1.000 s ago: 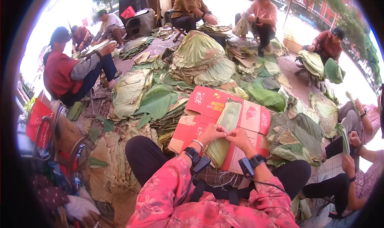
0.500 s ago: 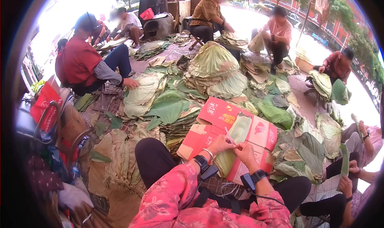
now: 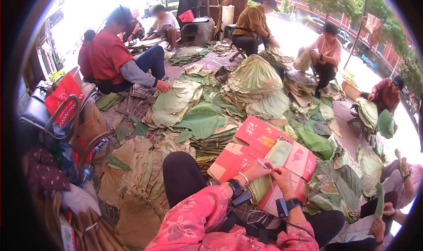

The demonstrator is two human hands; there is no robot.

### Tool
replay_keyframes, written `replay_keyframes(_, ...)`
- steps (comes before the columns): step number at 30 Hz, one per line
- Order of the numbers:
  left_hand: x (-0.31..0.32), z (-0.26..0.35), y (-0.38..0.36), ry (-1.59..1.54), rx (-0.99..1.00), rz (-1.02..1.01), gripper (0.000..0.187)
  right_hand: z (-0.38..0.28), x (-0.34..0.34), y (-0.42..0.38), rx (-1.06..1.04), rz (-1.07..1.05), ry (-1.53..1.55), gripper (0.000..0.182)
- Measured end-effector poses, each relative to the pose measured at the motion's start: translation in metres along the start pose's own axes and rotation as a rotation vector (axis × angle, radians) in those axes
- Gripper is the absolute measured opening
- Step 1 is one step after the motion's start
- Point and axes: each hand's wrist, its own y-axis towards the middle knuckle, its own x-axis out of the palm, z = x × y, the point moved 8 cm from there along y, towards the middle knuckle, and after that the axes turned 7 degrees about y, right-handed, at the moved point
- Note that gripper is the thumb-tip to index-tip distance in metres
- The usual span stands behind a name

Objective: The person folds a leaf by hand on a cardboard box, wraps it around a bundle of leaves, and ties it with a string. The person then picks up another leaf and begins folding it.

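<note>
A folded bundle of pale green dried leaves (image 3: 280, 152) lies across a flattened red cardboard box (image 3: 253, 133) at my lap. Over the bundle, my left hand (image 3: 257, 171) is closed, with a thin white string (image 3: 263, 164) showing at its fingertips. My right hand (image 3: 282, 178) is pinched shut close beside it, apparently on the same string; its fingertips partly hide what they grip. Below the hands, the bundle's lower part (image 3: 259, 188) shows yellow-green. Both wrists wear dark straps with small devices.
A tall leaf heap (image 3: 255, 77) stands ahead, with flat leaf stacks (image 3: 202, 118) before it. More leaves (image 3: 332, 187) lie to the right and brown ones (image 3: 136, 171) to the left. Bags and a chair (image 3: 75, 118) stand at far left. Several people sit around handling leaves.
The whole view has shifted, with the scene sitting farther right and slightly lower now. My hands stay pinched together over the leaf bundle.
</note>
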Motion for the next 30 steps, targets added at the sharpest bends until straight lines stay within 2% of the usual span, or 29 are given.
replay_keyframes(1, -0.001, 0.005, -0.001, 0.051, 0.047, 0.029, 0.008, 0.003, 0.0, 0.002, 0.005, -0.01, -0.003, 0.006)
replay_keyframes(4, 0.002, 0.031, -0.011, 0.462, 0.437, 0.175, 0.005, 0.013, 0.001, 0.005, 0.017, -0.043, -0.008, 0.004)
replay_keyframes(8, 0.003, 0.026, -0.011, 0.552, 0.388, 0.201, 0.004, 0.014, 0.002, 0.004, 0.026, -0.078, 0.04, 0.004)
replay_keyframes(11, -0.001, 0.028, -0.013, 0.505, 0.348, 0.257, 0.004, 0.013, 0.001, 0.0, 0.12, -0.017, 0.254, 0.009)
replay_keyframes(14, -0.006, 0.034, -0.015, 0.518, 0.328, 0.253, 0.006, 0.002, 0.003, 0.0, 0.045, -0.09, 0.242, 0.012)
replay_keyframes(17, -0.01, 0.037, -0.017, 0.446, 0.367, 0.288, 0.01, -0.005, 0.007, -0.001, 0.119, -0.178, 0.257, 0.009)
replay_keyframes(19, -0.009, 0.026, -0.015, 0.403, 0.26, 0.23, 0.01, -0.005, 0.006, -0.002, 0.114, -0.175, 0.224, 0.007)
replay_keyframes(20, -0.01, 0.022, -0.011, 0.387, 0.212, 0.21, 0.011, -0.006, 0.003, 0.0, 0.093, -0.15, 0.183, 0.007)
replay_keyframes(22, -0.013, 0.023, -0.01, 0.371, 0.287, 0.248, 0.01, -0.008, 0.0, 0.002, 0.049, -0.109, 0.099, 0.008)
replay_keyframes(25, -0.018, 0.018, -0.013, 0.444, 0.32, 0.326, 0.01, -0.022, -0.011, 0.0, -0.08, -0.023, -0.217, 0.012)
replay_keyframes(27, -0.026, 0.012, -0.016, 0.554, 0.332, 0.368, 0.011, -0.023, -0.016, -0.001, -0.088, -0.02, -0.438, 0.012)
replay_keyframes(28, -0.031, 0.001, -0.017, 0.481, 0.229, 0.378, 0.011, -0.021, -0.019, -0.002, -0.092, -0.021, -0.549, 0.012)
replay_keyframes(30, -0.037, -0.023, -0.022, 0.333, 0.026, 0.395, 0.013, 0.006, -0.023, -0.002, -0.056, 0.002, -0.503, 0.012)
